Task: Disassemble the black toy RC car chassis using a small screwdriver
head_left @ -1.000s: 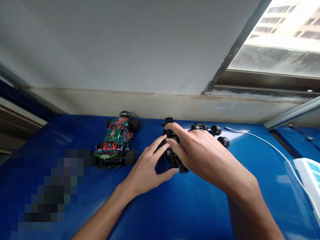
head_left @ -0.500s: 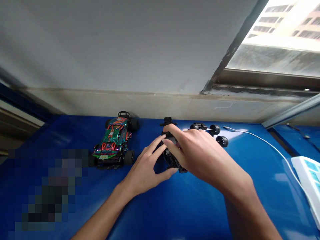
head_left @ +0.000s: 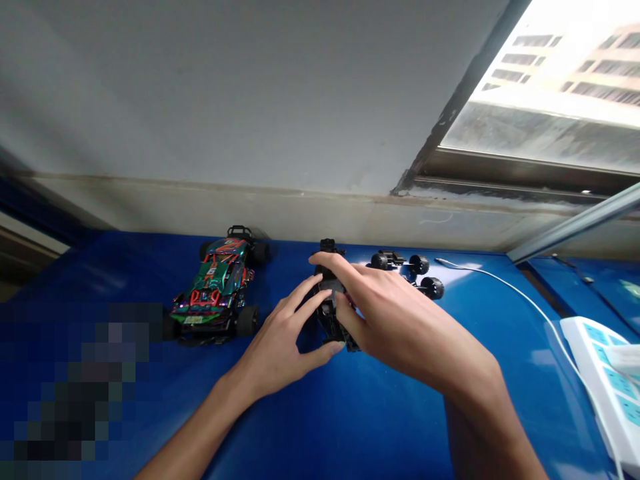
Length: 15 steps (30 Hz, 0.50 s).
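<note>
On the blue table, a black toy car part (head_left: 329, 319), perhaps a chassis, lies between my two hands. My left hand (head_left: 283, 343) grips it from the left, fingertips on its upper side and thumb at the near end. From the right, my right hand (head_left: 387, 303) curls over it, with thumb and index finger closed around its top. Much of the part is hidden under my fingers. Behind my right hand sits a black wheeled chassis (head_left: 393, 259), partly covered. A green and orange toy car (head_left: 213, 277) stands left of my hands.
A blue tabletop (head_left: 310, 427) runs up to the pale wall (head_left: 280, 217). At right lie a white cable (head_left: 505, 283) and a white power strip (head_left: 600, 373). A window frame (head_left: 525, 173) is at the upper right. The lower left is pixelated.
The view has shifted slightly, so most things sit further left. My right thumb has moved apart from the left fingertips, showing more of the black part's top. Both hands stay on it.
</note>
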### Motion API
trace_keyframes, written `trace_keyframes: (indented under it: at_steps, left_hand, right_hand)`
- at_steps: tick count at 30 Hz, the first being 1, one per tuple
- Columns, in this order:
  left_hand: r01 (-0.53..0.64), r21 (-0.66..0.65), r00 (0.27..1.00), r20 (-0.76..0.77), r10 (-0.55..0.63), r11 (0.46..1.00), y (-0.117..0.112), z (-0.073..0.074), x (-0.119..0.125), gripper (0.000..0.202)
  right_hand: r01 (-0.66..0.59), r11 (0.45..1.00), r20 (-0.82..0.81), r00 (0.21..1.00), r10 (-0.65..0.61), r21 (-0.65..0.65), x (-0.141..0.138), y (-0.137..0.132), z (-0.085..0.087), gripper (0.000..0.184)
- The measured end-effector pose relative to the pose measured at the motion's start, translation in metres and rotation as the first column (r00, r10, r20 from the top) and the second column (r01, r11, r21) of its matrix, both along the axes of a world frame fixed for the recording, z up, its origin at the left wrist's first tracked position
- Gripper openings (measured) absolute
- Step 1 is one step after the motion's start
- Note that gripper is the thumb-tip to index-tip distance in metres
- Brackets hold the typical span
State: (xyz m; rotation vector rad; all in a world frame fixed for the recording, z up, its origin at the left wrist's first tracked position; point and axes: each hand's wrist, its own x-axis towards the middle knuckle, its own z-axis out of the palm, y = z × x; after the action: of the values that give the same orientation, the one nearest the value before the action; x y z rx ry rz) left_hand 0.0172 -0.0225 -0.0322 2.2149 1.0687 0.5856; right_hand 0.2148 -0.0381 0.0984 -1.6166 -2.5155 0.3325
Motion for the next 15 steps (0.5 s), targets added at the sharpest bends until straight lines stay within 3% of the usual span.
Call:
trace_keyframes:
  at_steps: [5,8,11,15]
  left_hand:
    - [-0.008,0.01,1.0,-0.023,0.008,1.0,0.001,0.0,0.0,0.081]
    - [-0.009,-0.002,1.0,-0.027,0.009,1.0,0.001,0.001,0.0,0.077]
    - [-0.007,-0.008,1.0,-0.019,0.007,1.0,0.0,0.001,0.0,0.076]
    - [-0.002,-0.015,1.0,-0.015,0.002,1.0,-0.001,0.001,0.001,0.076]
  right_hand:
    - [0.086,0.995,0.169,0.981,-0.095,0.06,-0.009,0.004,0.003,0.038]
    - [0.018,0.999,0.165,0.986,-0.024,0.038,-0.006,0.002,0.001,0.048]
    - [-0.068,0.998,0.054,0.996,0.068,0.012,0.0,-0.002,-0.002,0.067]
    - [0.01,1.0,0.003,1.0,-0.01,0.015,0.0,-0.001,-0.002,0.066]
